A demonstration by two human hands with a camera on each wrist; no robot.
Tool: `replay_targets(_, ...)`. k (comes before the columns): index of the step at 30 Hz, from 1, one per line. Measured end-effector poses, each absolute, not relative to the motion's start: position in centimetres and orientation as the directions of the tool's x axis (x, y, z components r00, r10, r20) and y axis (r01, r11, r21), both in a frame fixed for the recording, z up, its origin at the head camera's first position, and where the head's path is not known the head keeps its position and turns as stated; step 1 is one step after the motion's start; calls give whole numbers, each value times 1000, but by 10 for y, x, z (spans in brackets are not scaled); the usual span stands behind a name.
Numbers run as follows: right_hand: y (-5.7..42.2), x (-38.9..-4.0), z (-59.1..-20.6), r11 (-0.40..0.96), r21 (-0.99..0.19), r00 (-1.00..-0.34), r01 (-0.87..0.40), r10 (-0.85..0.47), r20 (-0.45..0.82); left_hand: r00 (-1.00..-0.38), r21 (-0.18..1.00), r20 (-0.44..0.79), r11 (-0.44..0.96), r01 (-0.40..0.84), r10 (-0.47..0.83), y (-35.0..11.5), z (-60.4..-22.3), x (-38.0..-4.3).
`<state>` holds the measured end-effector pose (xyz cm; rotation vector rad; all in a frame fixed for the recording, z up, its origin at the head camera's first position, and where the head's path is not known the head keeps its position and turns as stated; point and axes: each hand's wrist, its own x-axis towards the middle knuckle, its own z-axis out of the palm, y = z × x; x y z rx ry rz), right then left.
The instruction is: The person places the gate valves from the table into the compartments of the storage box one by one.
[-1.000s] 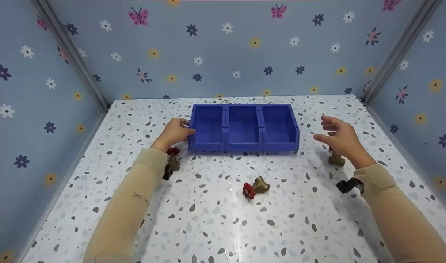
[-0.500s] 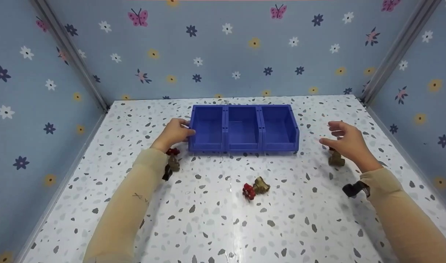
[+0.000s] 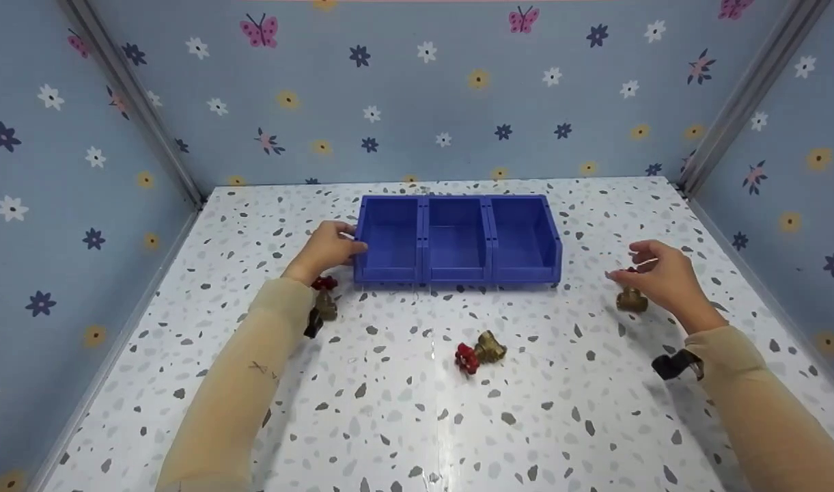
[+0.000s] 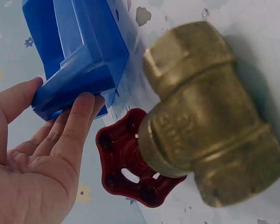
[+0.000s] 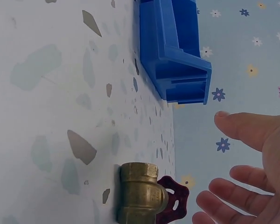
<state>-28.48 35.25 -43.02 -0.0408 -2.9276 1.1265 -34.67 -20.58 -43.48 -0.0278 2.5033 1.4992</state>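
Head view, nearest first: a brass, tee-shaped valve with a red, lobed handwheel (image 3: 488,349) lies on the white, grey-flecked tabletop (image 3: 389,410), unmoved since a moment ago; farther off, on the left, a second brass valve with a red handwheel (image 3: 326,307) lies beside the left wrist; on the right, the bare right hand (image 3: 664,277) has drawn away from the bins, rightward and nearer, and come to a third brass valve with a red handwheel (image 3: 632,301); its fingers are parted from the thumb and grip nothing. That change, as I judge it, brings the hand's work to the right valve; all three valves lie on the tabletop, none in a compartment. Farther still, the bare left hand (image 3: 324,250) pinches the left end of the row of three blue plastic bins (image 3: 457,275), as it does in the earlier pictures; the bins keep their place before the far blue flowered wall (image 3: 437,89).

Hard to make out: both cream sleeves (image 3: 215,403) run off the near edge; the right hand partly covers its valve's handwheel, and I cannot tell from overhead whether they touch, though the right wrist view suggests a slight gap; that view also cuts off the valve's base; some left fingertips vanish behind the bin.
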Motion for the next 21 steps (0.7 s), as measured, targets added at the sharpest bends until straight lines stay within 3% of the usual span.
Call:
replay_targets(6, 362, -280, -434, 766, -642, -999, 46, 45, -17, -975, 867, -197, 483, -124, 103, -204, -434, -345)
replay_targets(21, 368, -274, -440, 807, -564, -978, 175, 75, -196, -979, 863, -183, 492, -115, 93, -206, -436, -345)
